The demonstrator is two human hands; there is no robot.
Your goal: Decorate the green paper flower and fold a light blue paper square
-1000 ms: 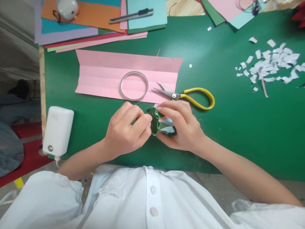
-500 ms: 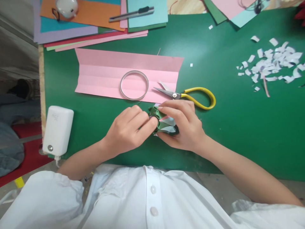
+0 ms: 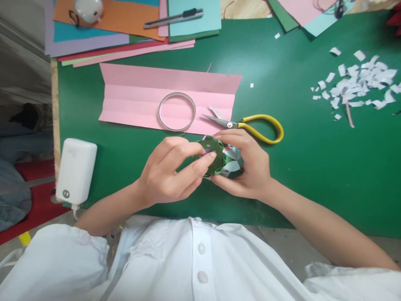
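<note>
Item 1: green paper piece [image 3: 217,145], with pale blue petal-like flaps; location, between both hands above the near part of the green bench [image 3: 313,179], its round dark green face turned toward the left hand.
Right hand [image 3: 246,163]: curved around the flapped side, holding the piece. Hazard: too firm a squeeze could crush the flaps; too loose a one could let the piece turn.
Left hand [image 3: 172,171]: bent fingers on the round face, tips close together. Whether they pinch anything cannot be told. Hazard: a hard push could dent the face or work a seam loose, if the paper is as thin as it looks.
Item 2: yellow-handled scissors [image 3: 230,125], blades parted, tips on the pink creased sheet [image 3: 134,94], handle just beyond the right hand. Hazard: a knuckle could knock them, scratching the sheet or meeting an edge.
Item 3: thin grey ring [image 3: 177,93], flat on the same sheet. Hazard: a nudge from the left hand could drag the sheet askew.
</note>
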